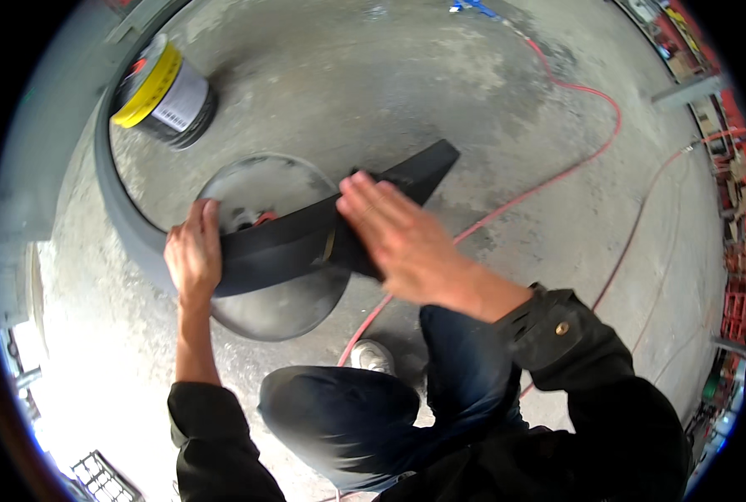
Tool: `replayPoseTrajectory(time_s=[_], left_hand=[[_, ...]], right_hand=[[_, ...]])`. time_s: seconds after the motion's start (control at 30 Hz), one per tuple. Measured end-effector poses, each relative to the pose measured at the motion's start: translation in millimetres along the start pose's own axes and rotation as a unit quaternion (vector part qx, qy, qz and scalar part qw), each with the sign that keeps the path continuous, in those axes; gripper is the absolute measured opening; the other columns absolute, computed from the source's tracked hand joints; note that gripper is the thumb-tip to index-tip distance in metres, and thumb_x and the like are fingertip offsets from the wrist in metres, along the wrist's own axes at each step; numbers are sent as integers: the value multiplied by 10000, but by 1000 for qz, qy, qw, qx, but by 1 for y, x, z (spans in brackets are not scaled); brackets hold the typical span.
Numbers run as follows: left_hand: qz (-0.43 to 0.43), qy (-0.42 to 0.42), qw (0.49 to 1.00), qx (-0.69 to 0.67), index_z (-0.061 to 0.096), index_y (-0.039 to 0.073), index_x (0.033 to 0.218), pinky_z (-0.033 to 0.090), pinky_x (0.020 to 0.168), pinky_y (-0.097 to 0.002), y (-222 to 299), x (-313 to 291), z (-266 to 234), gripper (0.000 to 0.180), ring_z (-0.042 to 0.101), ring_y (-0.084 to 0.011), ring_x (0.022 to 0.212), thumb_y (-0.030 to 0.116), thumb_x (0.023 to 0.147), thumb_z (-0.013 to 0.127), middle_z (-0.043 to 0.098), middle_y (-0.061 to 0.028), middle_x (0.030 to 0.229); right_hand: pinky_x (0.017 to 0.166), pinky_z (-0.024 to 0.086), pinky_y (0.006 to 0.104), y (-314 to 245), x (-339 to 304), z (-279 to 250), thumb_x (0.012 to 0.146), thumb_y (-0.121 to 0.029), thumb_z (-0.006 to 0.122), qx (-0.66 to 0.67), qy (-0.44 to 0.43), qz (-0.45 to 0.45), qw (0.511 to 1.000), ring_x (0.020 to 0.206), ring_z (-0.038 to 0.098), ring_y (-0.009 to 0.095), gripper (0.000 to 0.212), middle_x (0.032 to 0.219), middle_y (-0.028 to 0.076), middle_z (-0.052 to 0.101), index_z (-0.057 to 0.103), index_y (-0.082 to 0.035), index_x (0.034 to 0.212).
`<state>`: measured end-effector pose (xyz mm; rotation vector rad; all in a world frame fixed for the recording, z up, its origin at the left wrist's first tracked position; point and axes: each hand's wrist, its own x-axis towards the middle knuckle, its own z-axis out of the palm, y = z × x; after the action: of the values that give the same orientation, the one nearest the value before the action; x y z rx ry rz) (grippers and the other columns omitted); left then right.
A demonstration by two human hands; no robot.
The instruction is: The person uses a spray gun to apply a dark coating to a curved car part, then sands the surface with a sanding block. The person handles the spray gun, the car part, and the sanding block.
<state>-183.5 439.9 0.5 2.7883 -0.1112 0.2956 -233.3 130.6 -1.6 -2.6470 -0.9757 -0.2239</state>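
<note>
A long curved black trim strip, like a vehicle's wheel-arch trim, lies across a round grey-topped stand. My left hand is closed round the strip left of the stand, fingers over its far edge. My right hand, blurred by motion, presses a dark, limp-looking pad against the strip near its pointed right end. Whether this pad is cloth or abrasive sheet I cannot tell. A small yellowish mark shows on the strip. Behind it, a partly hidden red-and-dark object rests on the stand.
A black bucket with a yellow band stands far left, inside the strip's curve. A red air hose snakes across the concrete floor from a blue tool. Cluttered red shelving lines the right. My shoe is close to the stand.
</note>
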Motion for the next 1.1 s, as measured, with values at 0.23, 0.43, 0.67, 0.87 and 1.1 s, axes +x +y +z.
replayPoseTrajectory(time_s=[0.23, 0.43, 0.67, 0.87, 1.1], left_hand=[[23, 20, 999, -11, 656, 90, 1007, 478, 669, -486, -11, -3, -9, 290, 621, -425, 689, 286, 1040, 445, 652, -198, 744], [9, 25, 1000, -12, 656, 87, 984, 482, 657, -473, -10, -5, -9, 284, 621, -419, 682, 281, 1038, 456, 647, -198, 735], [35, -5, 999, 10, 656, 116, 1047, 502, 685, -477, -23, 2, -1, 270, 639, -415, 713, 265, 1033, 432, 690, -175, 835], [-24, -24, 999, 4, 665, 108, 1059, 484, 719, -475, -9, -5, -8, 350, 635, -412, 727, 306, 1062, 376, 682, -185, 792], [2, -5, 1000, -6, 664, 102, 1067, 480, 752, -488, -2, 3, -5, 336, 631, -430, 773, 291, 1055, 385, 686, -189, 841]], right_hand=[[1183, 296, 423, -99, 63, 40, 845, -102, 554, 173, 74, -96, 977, 1398, 414, 331, 508, 1419, 230, 504, 537, 106, 1308], [1193, 268, 454, -4, 13, -10, 853, -179, 631, 29, -33, 3, 999, 1445, 335, 364, 666, 1508, 265, 390, 422, 109, 1415], [1201, 241, 477, -110, 86, 54, 854, -185, 568, 80, 26, -39, 996, 1453, 320, 365, 662, 1524, 247, 385, 415, 114, 1424], [1181, 296, 458, 0, 21, 5, 862, -81, 585, 166, -3, -13, 986, 1422, 372, 358, 496, 1487, 211, 429, 499, 36, 1336], [1229, 199, 432, -5, 10, -2, 925, -297, 575, 53, -31, 49, 997, 1486, 254, 333, 646, 1559, 238, 321, 419, 72, 1431]])
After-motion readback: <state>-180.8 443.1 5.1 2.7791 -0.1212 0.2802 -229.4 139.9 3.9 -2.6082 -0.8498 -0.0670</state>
